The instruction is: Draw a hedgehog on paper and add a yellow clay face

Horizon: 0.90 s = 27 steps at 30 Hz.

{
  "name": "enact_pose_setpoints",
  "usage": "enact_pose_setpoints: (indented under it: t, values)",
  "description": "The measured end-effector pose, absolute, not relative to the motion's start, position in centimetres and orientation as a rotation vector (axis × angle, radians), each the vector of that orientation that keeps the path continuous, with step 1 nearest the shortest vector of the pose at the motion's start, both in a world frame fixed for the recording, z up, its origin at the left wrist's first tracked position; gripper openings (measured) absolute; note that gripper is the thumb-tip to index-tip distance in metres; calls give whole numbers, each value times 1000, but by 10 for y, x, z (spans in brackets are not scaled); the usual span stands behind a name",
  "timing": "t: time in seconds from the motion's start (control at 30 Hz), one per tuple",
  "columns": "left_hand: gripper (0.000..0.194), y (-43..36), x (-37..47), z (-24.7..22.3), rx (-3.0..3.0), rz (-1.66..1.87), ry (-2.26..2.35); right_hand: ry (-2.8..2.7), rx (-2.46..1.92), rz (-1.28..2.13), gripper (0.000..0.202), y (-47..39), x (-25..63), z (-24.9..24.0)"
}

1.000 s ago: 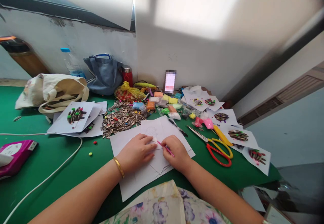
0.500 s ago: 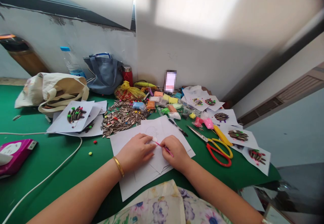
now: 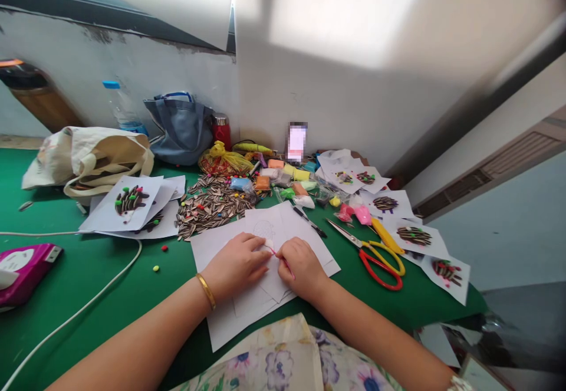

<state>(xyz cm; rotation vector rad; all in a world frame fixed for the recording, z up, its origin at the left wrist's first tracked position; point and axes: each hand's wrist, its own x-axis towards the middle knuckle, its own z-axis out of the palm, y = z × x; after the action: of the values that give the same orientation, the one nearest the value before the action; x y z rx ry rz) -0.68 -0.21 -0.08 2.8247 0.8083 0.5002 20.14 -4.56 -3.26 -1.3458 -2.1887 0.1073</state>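
My left hand (image 3: 241, 261) rests with its fingers stretched out over a small sheet of white paper (image 3: 283, 223), holding it against larger sheets beneath. A pencil outline (image 3: 263, 229) shows on the small sheet, just beyond my fingertips. My right hand (image 3: 305, 270) is closed around a thin pink stick-like tool (image 3: 290, 270), most of its length covered by the fingers. The tool's tip meets the paper beside my left fingers, by a small white lump (image 3: 269, 243) that looks like modelling clay.
Sunflower seeds (image 3: 212, 208) are heaped behind the paper, next to bagged coloured clay (image 3: 263, 183). A black pen (image 3: 309, 221), red-and-yellow scissors (image 3: 371, 255) and seed-decorated cards (image 3: 415, 236) lie to the right. At left are more cards (image 3: 124, 202), a white cable (image 3: 101, 288) and a magenta device (image 3: 30, 270).
My right hand has shifted slightly left, and the pink tool now points more steeply. My left hand stays on the paper. The whole view has moved a little left.
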Motion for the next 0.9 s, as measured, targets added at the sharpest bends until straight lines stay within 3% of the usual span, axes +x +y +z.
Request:
enact_pose_setpoints:
  t: [0.9]
  values:
    - [10, -4, 9, -12, 2675, 560, 1125, -2156, -1152, 323, 13, -50, 201, -26]
